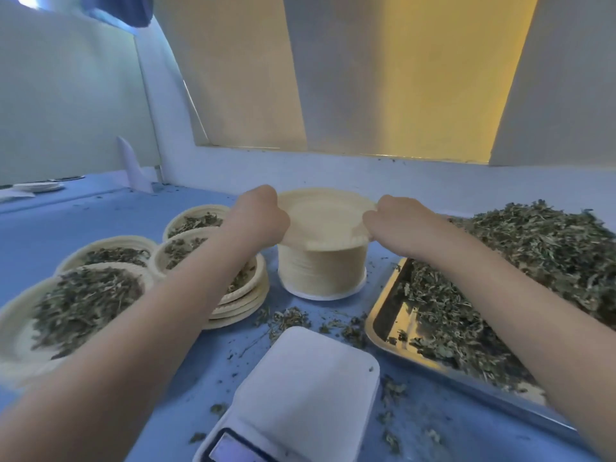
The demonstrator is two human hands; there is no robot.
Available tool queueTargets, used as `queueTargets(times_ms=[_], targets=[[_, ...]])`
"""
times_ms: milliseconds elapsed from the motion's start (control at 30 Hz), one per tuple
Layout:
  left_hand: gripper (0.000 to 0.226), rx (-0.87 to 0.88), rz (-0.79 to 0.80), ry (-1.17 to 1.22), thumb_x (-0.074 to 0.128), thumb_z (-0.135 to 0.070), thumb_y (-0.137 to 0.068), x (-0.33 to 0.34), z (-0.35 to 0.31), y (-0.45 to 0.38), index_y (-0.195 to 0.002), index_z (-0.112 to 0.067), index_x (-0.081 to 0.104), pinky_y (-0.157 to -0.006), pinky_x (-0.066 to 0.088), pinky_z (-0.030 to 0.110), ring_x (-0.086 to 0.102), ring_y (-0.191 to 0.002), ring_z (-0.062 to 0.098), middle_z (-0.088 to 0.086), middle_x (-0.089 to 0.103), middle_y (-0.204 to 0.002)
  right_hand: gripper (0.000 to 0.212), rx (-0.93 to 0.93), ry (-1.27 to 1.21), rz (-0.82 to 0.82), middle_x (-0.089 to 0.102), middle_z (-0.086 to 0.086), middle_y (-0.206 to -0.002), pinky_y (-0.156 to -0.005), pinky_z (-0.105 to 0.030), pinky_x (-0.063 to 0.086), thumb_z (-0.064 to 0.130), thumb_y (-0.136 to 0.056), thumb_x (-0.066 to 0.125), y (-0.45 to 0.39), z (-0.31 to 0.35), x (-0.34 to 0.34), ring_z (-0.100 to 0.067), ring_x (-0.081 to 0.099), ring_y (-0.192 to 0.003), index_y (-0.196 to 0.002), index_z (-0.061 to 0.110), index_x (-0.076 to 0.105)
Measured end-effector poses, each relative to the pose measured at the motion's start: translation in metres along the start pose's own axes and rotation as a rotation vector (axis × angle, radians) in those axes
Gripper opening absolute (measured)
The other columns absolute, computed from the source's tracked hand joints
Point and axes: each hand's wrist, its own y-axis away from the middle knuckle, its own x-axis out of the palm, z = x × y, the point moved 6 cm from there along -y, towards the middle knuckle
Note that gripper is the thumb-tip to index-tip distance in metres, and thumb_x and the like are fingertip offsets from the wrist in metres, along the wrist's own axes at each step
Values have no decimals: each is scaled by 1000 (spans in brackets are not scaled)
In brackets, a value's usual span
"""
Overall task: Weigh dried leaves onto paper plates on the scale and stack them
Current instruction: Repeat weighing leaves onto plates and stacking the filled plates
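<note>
A tall stack of empty paper plates [321, 271] stands at the middle of the blue table. My left hand [258, 216] grips the left rim of the top plate [325, 216], and my right hand [393, 225] pinches its right rim; the plate sits tilted above the stack. The white scale [310, 388] lies near me with a bare platform. A metal tray [383, 323] at the right holds a large heap of dried leaves [533, 248]. Several leaf-filled plates [90, 295] sit stacked at the left.
Loose leaf crumbs [286, 320] are scattered on the table between the scale and the plate stack. A white partition wall [333, 171] runs behind the stack. More plates [40, 186] lie at the far left beyond a white stand [133, 168].
</note>
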Motion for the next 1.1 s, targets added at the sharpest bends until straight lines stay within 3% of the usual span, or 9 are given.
queueTargets(times_ms=[133,300,500,567,667,733,867,967,1100], targets=[[11,-15,29,80,38,2,-83,14,38,56,-79,-6,43,-51,26,28,37,-63,16,7,43,-75,29,45,3,19,45,-1,-72,-52,-26,35,24,-96,33,58,-3,36,-14,41,-60,-70,16,40],[23,-97,155,208,38,3,-85,56,86,105,-104,-6,47,-59,37,29,48,-82,22,12,53,-98,29,29,58,50,52,-18,-114,-87,-36,39,27,-95,35,96,-11,92,-31,47,-109,-106,3,49],[33,-119,139,245,34,3,-84,75,107,116,-110,-15,44,-51,34,26,48,-76,21,6,54,-97,35,26,171,62,49,-12,-116,-92,-38,34,30,-95,33,106,-13,118,-28,43,-109,-116,4,45],[40,-140,148,293,39,-3,-87,79,112,113,-123,-20,44,-57,37,24,49,-82,16,-2,54,-102,42,15,190,60,48,-11,-120,-96,-38,33,35,-95,34,105,-16,121,-28,42,-114,-124,5,42],[55,-180,142,355,48,-21,-91,81,124,105,-143,-22,33,-81,42,30,45,-103,15,-1,49,-131,56,22,125,40,48,-11,-126,-100,-39,35,52,-94,33,101,-21,121,-27,43,-119,-128,8,41],[57,-202,113,407,51,-27,-90,78,131,100,-144,-23,32,-96,42,38,45,-118,18,1,43,-141,61,28,87,22,50,-11,-124,-98,-40,37,58,-93,30,97,-22,120,-27,44,-118,-123,7,44],[53,-186,86,457,53,-30,-89,74,132,92,-140,-24,39,-85,46,35,47,-119,19,-1,44,-140,76,11,50,21,41,-12,-141,-105,-39,31,64,-91,24,91,-20,121,-28,36,-132,-138,6,36],[51,-158,75,438,54,-29,-89,72,130,88,-138,-21,42,-100,43,41,46,-123,20,-1,46,-139,82,-5,22,21,31,-9,-150,-110,-38,25,67,-90,23,88,-17,120,-26,27,-139,-147,8,24],[48,-151,52,461,55,-25,-87,69,131,84,-134,-19,46,-96,42,35,49,-118,19,2,51,-133,80,-16,3,11,35,-11,-147,-106,-37,28,67,-89,24,85,-14,119,-27,31,-136,-144,9,29]])
